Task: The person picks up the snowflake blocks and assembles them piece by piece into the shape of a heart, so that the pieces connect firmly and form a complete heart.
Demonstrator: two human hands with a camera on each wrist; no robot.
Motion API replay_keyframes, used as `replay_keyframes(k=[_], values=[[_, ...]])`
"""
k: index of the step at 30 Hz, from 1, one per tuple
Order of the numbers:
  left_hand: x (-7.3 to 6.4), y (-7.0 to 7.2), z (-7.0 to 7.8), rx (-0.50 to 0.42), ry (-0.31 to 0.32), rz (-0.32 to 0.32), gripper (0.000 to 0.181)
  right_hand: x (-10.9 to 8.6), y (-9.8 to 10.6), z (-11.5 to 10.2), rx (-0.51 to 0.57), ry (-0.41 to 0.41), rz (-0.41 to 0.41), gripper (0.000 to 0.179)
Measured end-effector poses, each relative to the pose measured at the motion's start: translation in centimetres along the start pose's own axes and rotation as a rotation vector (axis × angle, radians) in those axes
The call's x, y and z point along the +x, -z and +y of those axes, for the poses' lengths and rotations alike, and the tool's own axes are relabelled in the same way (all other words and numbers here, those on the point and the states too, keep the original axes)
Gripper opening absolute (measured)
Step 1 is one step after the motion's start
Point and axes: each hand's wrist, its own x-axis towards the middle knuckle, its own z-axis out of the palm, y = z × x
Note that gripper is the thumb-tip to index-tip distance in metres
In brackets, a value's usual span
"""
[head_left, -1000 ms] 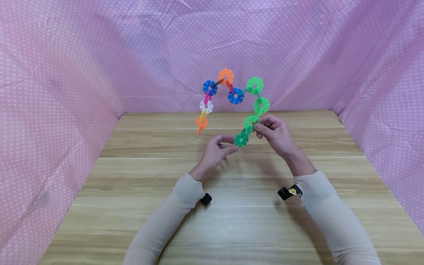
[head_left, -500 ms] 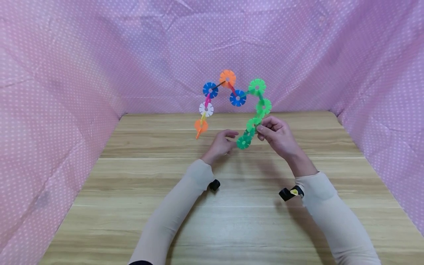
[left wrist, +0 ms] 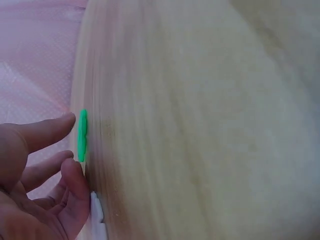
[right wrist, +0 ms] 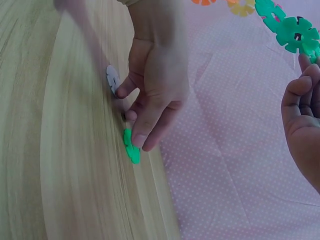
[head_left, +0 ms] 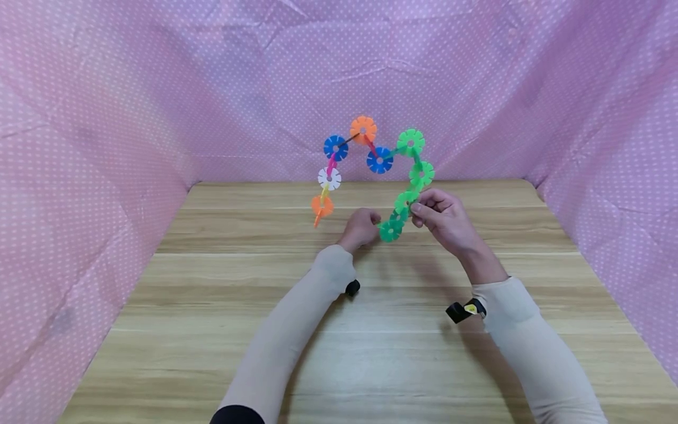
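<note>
A chain of slotted snowflake discs point(head_left: 422, 174) arches in the air in the head view, with green discs on the right and blue, orange and white ones on the left. My right hand point(head_left: 445, 218) pinches a green disc on its lower right part. My left hand point(head_left: 361, 228) is low, beside the chain's bottom disc. In the right wrist view its fingers hang apart over a loose green disc point(right wrist: 129, 145) on the table. A loose white disc point(right wrist: 112, 80) lies by the same hand. Whether fingertips touch either loose disc, I cannot tell.
The wood-grain table point(head_left: 339, 365) spreads under both arms. Pink dotted cloth point(head_left: 238, 88) rises behind its far edge and along both sides. Black wrist cameras point(head_left: 458, 312) sit below each hand.
My left hand has left the chain's bottom disc and reached farther forward and slightly right. The right hand keeps its pinch, and the chain has dipped slightly.
</note>
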Motion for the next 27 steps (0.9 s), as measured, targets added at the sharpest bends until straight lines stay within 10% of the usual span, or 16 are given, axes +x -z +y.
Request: replay_keyframes(k=[11, 27], values=[[0.4, -0.1, 0.7, 0.278, -0.031, 0.041, 0.023, 0.2, 0.0, 0.3, -0.023, -0.004, 0.016, 0.027], [-1.0, 0.0, -1.0, 0.099, -0.119, 0.140, 0.016, 0.2, 0.9, 0.7, -0.049, -0.018, 0.023, 0.024]])
